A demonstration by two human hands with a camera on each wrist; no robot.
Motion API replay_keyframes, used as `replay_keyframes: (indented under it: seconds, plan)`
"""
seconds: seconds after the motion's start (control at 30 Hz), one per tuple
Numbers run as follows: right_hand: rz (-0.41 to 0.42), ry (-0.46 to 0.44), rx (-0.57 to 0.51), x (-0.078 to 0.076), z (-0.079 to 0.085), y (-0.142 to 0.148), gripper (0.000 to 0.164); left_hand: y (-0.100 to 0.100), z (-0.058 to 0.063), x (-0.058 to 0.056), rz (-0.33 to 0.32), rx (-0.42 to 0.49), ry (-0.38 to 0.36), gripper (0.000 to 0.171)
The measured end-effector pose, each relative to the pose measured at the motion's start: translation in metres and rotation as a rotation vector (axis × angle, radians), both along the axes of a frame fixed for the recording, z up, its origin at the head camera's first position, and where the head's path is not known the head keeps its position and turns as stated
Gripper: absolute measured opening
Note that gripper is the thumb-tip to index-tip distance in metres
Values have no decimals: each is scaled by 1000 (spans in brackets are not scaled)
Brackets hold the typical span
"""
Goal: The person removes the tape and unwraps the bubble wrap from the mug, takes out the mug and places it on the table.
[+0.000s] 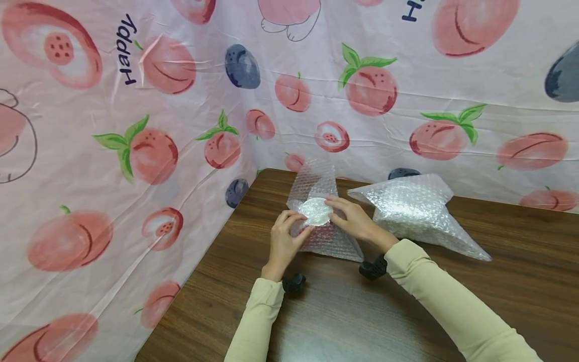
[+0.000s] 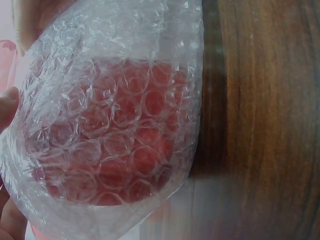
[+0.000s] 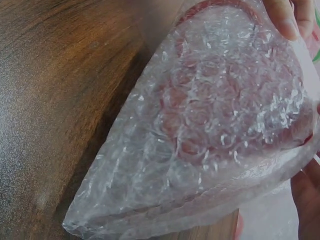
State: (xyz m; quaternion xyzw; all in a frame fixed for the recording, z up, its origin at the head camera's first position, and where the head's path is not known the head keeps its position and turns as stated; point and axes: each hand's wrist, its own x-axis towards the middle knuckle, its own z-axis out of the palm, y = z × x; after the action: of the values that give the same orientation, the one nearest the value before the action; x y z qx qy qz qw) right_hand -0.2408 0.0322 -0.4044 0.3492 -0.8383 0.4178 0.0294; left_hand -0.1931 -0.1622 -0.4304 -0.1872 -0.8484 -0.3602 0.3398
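Observation:
Between the two hands stands a red object [image 2: 110, 135] inside clear bubble wrap [image 1: 330, 244]; its exact kind is blurred by the bubbles. In the head view its pale round top [image 1: 315, 211] faces up under the film. My left hand [image 1: 284, 239] holds the wrapped object's left side, thumb in front and fingers behind. From the right, my right hand [image 1: 357, 220] grips the wrap at the upper edge with thumb and fingers. A curved red edge [image 3: 220, 5] shows through the film in the right wrist view. Loose wrap spreads behind and in front of the object.
A second bulky bubble-wrapped bundle [image 1: 413, 211] lies to the right on the brown wooden table [image 1: 226, 281]. A fruit-printed cloth [image 1: 280, 130] hangs along the table's left and back edges. Each wrist wears a black camera device [image 1: 295, 284].

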Motion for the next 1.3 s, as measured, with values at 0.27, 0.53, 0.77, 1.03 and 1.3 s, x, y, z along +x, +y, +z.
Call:
replay_keyframes:
  seconds: [0.27,0.53,0.77,1.03,1.3]
  plan:
    - [4,76,57,-4,2,0,38,0,6,0,-3,-3,-45,20]
    - [20,48,89,-6,4,2,39,-3,18,1,16,-56,-137,16]
    - [35,58,92,-9,4,3,42,-1,24,2,49,-83,-155,17]
    - [40,48,62,-10,3,4,47,1,25,2,70,-39,-190,15]
    - [10,18,11,-12,-2,1,46,2,24,2,105,-59,-160,14]
